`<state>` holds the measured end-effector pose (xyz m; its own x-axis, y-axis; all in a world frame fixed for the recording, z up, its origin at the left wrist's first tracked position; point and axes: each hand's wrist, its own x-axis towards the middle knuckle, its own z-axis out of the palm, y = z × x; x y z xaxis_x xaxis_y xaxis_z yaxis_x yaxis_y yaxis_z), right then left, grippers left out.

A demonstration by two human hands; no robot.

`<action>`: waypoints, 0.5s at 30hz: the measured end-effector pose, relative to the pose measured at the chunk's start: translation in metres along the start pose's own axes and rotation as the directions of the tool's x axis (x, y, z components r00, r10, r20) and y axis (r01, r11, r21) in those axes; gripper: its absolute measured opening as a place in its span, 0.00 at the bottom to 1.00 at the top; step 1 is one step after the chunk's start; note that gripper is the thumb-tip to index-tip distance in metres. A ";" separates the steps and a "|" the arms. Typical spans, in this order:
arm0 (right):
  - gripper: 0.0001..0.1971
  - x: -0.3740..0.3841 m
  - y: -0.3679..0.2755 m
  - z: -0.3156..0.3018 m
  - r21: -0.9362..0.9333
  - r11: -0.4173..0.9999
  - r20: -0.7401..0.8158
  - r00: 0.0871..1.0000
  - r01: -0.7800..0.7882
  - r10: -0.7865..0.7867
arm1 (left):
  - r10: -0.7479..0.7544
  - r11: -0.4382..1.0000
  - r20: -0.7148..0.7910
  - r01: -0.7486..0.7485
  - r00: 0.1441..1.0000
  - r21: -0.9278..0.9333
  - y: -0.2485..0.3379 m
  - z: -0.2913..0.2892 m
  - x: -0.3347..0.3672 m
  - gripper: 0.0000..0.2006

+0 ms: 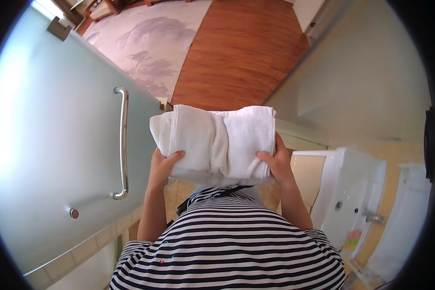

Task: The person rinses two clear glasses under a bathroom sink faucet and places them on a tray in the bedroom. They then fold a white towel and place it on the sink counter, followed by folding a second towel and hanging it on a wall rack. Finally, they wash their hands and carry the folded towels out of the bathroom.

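A bundle of folded white towels [249, 137] is held out in front of my body, gripped at both ends. My left hand [164, 164] clasps the left end, its thumb lying on top and its fingers hidden underneath. At the right end, my right hand [277, 158] has its thumb over the upper face, while the other fingers wrap the side and underside. The left part of the bundle looks slightly creamier, with a thick fold down the middle.
On the left stands a frosted glass door [58, 130] with a metal handle [124, 145]. A frosted panel [362, 82] rises at right, above a white sink [345, 193] with a tap [373, 217]. Beyond lie a wooden floor [237, 53] and a patterned rug [145, 48].
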<state>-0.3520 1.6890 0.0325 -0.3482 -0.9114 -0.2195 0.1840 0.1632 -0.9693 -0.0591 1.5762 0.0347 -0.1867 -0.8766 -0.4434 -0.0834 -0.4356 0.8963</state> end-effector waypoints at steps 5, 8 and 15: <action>0.37 0.087 0.000 0.049 0.017 0.998 0.140 0.989 -0.060 0.057 | -0.015 1.000 -0.079 0.015 0.997 -0.001 0.006 -0.023 0.049 0.28; 0.36 0.124 0.012 0.049 0.000 0.993 0.175 0.978 -0.117 0.115 | -0.054 0.998 -0.125 0.053 0.991 -0.015 0.004 -0.018 0.069 0.26; 0.36 0.240 -0.016 0.057 0.079 0.997 0.075 0.997 -0.013 0.007 | -0.011 0.994 -0.128 -0.003 0.992 -0.109 0.066 0.013 0.184 0.29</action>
<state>-0.3860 1.4460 0.0012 -0.2767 -0.9361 -0.2169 0.2603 0.1443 -0.9547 -0.1118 1.3892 0.0121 -0.0591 -0.8907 -0.4507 0.0245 -0.4526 0.8914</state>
